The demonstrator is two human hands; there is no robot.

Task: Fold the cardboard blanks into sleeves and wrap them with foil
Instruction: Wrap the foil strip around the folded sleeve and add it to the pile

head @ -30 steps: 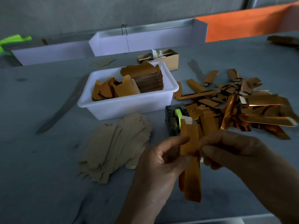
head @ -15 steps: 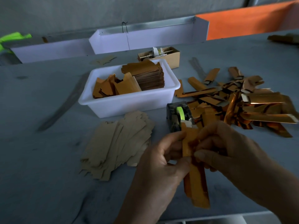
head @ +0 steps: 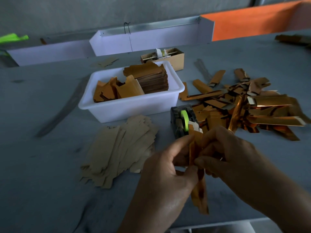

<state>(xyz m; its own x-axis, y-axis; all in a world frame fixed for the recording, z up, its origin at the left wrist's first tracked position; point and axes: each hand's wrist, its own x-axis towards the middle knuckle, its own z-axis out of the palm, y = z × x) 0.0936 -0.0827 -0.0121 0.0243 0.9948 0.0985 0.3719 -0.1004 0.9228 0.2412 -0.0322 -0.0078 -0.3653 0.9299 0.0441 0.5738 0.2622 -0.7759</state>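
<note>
Head cam, looking fwd/down, close over table (head: 50,165).

Sleeve (head: 199,190): long, narrow, copper foil-wrapped, held near upright above table, white cardboard end poking out on top, lower end hanging free. Blanks (head: 117,153): plain tan cardboard strips, fanned flat in loose pile left of sleeve. Foil pieces (head: 134,83): stacked and loose in white tub. Finished sleeves (head: 252,108): shiny copper heap on right, lying crisscross, some white ends showing.
</note>
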